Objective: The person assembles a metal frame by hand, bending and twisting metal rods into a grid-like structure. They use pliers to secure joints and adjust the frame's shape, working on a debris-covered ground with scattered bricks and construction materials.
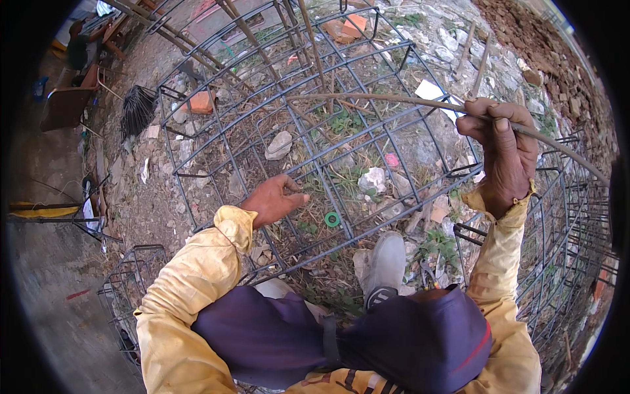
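Note:
A large grid of tied steel rebar (315,156) lies over the ground in front of my knees. My right hand (502,148) is raised at the right, its fingers and thumb closed on a long, thin, brown steel rod (394,99). The rod bows across the top of the grid, its left stretch over the crossing bars. My left hand (279,201) is over the near left part of the grid, thumb and forefinger apart, with nothing between them. Whether its underside touches a bar is hidden. A green ring-shaped piece (332,219) is to the right of it, among the bars.
Stones (279,145), broken bricks (354,26) and weeds lie under and around the grid. More rebar cages stand at the right (551,223) and lower left (134,276). Upright bars (308,33) rise at the top. A bundle of black wire (138,111) is at the left.

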Tool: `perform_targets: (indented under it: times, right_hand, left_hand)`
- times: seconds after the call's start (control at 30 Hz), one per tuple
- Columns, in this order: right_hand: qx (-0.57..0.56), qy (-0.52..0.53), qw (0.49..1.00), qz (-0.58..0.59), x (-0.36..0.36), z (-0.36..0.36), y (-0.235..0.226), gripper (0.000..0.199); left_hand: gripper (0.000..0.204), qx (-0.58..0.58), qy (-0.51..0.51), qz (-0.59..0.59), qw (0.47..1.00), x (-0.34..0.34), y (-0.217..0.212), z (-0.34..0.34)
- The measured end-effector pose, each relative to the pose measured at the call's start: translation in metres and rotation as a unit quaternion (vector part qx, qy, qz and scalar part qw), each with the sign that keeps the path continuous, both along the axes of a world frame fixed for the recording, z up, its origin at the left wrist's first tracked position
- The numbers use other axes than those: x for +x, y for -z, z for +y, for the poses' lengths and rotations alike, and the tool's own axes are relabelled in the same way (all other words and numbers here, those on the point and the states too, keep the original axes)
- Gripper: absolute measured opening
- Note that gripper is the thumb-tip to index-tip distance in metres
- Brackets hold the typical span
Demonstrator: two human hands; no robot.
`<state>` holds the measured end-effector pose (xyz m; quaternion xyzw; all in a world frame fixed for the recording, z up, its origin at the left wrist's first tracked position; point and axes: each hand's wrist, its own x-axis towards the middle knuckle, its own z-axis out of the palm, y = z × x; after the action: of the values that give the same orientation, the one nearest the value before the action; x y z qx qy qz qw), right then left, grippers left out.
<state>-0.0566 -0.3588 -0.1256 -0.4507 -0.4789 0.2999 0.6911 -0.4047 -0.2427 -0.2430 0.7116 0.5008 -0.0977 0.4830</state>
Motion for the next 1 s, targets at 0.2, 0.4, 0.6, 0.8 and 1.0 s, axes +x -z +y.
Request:
perform_targets:
  times: [0.2,0.4,0.6,0.8,1.0]
  right_hand:
    - [0.019,0.004,1.000,-0.018,0.000,0.000,0.001,0.017]
    - [0.056,0.001,0.997,-0.046,-0.015,-0.004,-0.002,0.017]
    - [0.024,-0.010,0.998,-0.053,-0.005,-0.001,-0.001,0.016]
    - [0.004,-0.026,0.994,-0.103,-0.019,0.025,-0.018,0.017]
    - [0.075,-0.123,0.957,-0.254,-0.031,0.092,-0.052,0.026]
  left_hand:
    - [0.083,-0.118,0.158,0.042,0.979,0.024,0.025,-0.063]
    - [0.069,-0.222,0.212,-0.008,0.952,0.019,0.054,-0.087]
    - [0.064,-0.164,0.254,-0.003,0.953,0.025,0.051,-0.091]
    - [0.061,-0.161,0.264,0.001,0.951,0.031,0.040,-0.088]
    - [0.060,-0.196,0.254,0.040,0.946,0.031,-0.009,-0.074]
